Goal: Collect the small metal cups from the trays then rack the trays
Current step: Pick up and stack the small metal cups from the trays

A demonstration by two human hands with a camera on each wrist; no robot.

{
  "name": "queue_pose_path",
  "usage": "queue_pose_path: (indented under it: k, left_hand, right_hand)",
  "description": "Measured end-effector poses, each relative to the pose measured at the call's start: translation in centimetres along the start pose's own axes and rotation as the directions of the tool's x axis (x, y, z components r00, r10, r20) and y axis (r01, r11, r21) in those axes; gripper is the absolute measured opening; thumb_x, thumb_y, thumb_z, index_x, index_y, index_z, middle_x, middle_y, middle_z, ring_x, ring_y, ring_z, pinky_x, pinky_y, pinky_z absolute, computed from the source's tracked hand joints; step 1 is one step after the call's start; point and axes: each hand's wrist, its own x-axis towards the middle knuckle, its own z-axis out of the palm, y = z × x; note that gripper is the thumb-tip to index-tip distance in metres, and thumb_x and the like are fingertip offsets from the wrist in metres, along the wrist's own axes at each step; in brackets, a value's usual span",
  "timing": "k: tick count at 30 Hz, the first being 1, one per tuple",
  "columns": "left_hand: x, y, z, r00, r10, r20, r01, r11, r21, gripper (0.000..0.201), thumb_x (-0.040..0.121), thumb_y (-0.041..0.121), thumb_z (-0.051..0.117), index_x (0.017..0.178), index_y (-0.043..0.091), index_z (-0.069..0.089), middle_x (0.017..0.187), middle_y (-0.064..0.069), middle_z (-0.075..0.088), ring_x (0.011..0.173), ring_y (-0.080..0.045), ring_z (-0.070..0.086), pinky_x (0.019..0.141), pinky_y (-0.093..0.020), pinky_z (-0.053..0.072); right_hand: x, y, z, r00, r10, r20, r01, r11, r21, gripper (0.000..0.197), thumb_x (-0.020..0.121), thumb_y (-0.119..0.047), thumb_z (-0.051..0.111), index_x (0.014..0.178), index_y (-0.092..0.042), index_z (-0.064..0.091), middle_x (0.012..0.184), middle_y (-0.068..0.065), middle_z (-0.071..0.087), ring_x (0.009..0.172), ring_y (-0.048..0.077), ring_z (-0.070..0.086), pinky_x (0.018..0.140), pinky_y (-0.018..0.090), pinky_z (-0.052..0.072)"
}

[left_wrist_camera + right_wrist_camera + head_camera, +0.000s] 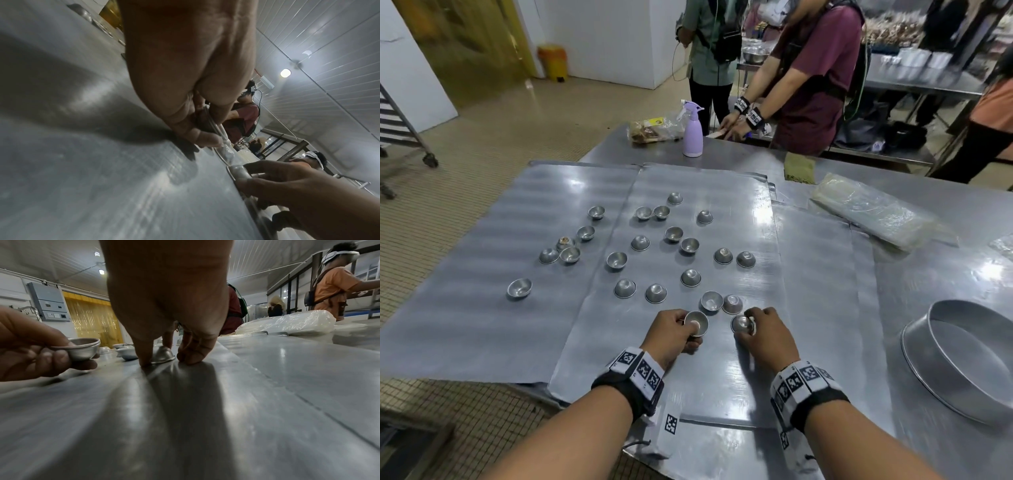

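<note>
- My left hand [674, 331] pinches a small nested stack of metal cups [696, 323], mouth up, lifted just off the middle tray [722, 370] near its front edge; the right wrist view shows two rims, one inside the other.
- My right hand [763, 334] has its fingertips [145, 361] down on the tray, closed around an upturned cup [741, 323] whose rim lies on the tray.
- Just behind my hands, two more cups [711, 300] sit touching each other.
- The other loose cups [690, 246] are scattered over the middle tray, some mouth up, some mouth down.
- A smaller group of cups [570, 254] lies on the left tray [465, 325], one alone towards its front.
- At the worktop's right edge a round cake tin [959, 363] lies tilted.
- A lilac spray bottle [692, 132] stands near the worktop's far edge, and a plastic-wrapped packet [873, 210] lies at the far right.
</note>
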Motion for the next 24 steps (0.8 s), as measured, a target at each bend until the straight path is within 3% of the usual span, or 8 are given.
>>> queue_pose_path:
  k: [4, 7, 8, 11, 16, 19, 24]
  left_hand:
    - [0.29, -0.19, 0.15, 1.000, 0.009, 0.013, -0.009, 1.000, 0.012, 0.013, 0.089, -0.010, 0.054, 0.094, -0.006, 0.066, 0.072, -0.020, 0.065, 0.055, -0.024, 0.058, 0.055, -0.032, 0.047]
    - [0.44, -0.35, 0.20, 1.000, 0.012, 0.018, -0.012, 1.000, 0.023, 0.013, 0.090, -0.009, 0.055, 0.090, -0.003, 0.067, 0.069, -0.017, 0.064, 0.052, -0.022, 0.055, 0.054, -0.031, 0.046]
    - [0.48, -0.36, 0.19, 1.000, 0.013, 0.021, -0.014, 1.000, 0.026, 0.013, 0.090, -0.009, 0.055, 0.089, -0.002, 0.067, 0.068, -0.017, 0.064, 0.051, -0.022, 0.055, 0.053, -0.031, 0.046]
    - [0.54, -0.29, 0.12, 1.000, 0.019, 0.022, -0.020, 0.999, 0.028, 0.015, 0.089, -0.009, 0.054, 0.087, -0.002, 0.066, 0.069, -0.017, 0.063, 0.052, -0.023, 0.054, 0.053, -0.031, 0.044]
    - [0.56, -0.15, -0.03, 0.999, 0.033, 0.021, -0.034, 0.999, 0.034, 0.015, 0.087, -0.010, 0.054, 0.085, -0.002, 0.066, 0.069, -0.017, 0.062, 0.051, -0.024, 0.054, 0.052, -0.031, 0.045]
    - [0.50, 0.00, -0.10, 0.999, 0.033, 0.016, -0.033, 0.999, 0.034, 0.014, 0.087, -0.010, 0.053, 0.087, -0.004, 0.066, 0.069, -0.017, 0.063, 0.052, -0.025, 0.054, 0.052, -0.031, 0.046]
    - [0.15, 0.36, -0.13, 0.999, 0.036, 0.014, -0.037, 0.997, 0.067, 0.016, 0.087, -0.010, 0.053, 0.087, -0.001, 0.067, 0.069, -0.015, 0.064, 0.053, -0.024, 0.056, 0.052, -0.031, 0.048]
  right_hand:
    - [-0.05, -0.09, 0.21, 0.999, -0.016, -0.031, 0.019, 0.997, 0.081, 0.033, 0.081, -0.026, 0.069, 0.111, -0.023, 0.054, 0.106, -0.001, 0.058, 0.098, 0.025, 0.061, 0.084, 0.036, 0.049]
    - [-0.11, -0.10, 0.12, 0.998, -0.056, -0.036, 0.060, 0.991, 0.121, 0.056, 0.082, -0.020, 0.069, 0.135, -0.022, 0.051, 0.120, 0.002, 0.058, 0.111, 0.025, 0.058, 0.091, 0.032, 0.044]
    - [-0.08, -0.12, 0.09, 0.997, -0.071, -0.041, 0.076, 0.990, 0.117, 0.056, 0.082, -0.019, 0.069, 0.136, -0.022, 0.052, 0.120, 0.002, 0.056, 0.110, 0.025, 0.058, 0.089, 0.030, 0.043]
    - [0.02, -0.20, 0.02, 0.995, -0.087, -0.050, 0.093, 0.986, 0.140, 0.042, 0.081, -0.018, 0.070, 0.120, -0.023, 0.057, 0.109, -0.001, 0.053, 0.096, 0.022, 0.057, 0.079, 0.027, 0.039]
    - [-0.27, -0.25, 0.25, 0.991, -0.121, -0.057, 0.129, 0.980, 0.152, 0.025, 0.077, -0.021, 0.071, 0.089, -0.029, 0.050, 0.097, -0.006, 0.049, 0.083, 0.016, 0.054, 0.066, 0.022, 0.037]
    - [-0.68, -0.36, 0.38, 0.986, -0.159, -0.043, 0.164, 0.974, 0.154, 0.025, 0.076, -0.027, 0.075, 0.085, -0.031, 0.053, 0.096, -0.013, 0.049, 0.083, 0.009, 0.055, 0.066, 0.018, 0.038]
    - [-0.71, -0.18, 0.69, 0.985, -0.172, -0.020, 0.173, 0.974, 0.144, 0.035, 0.070, -0.040, 0.077, 0.096, -0.036, 0.054, 0.098, -0.009, 0.056, 0.088, 0.011, 0.057, 0.075, 0.028, 0.048]
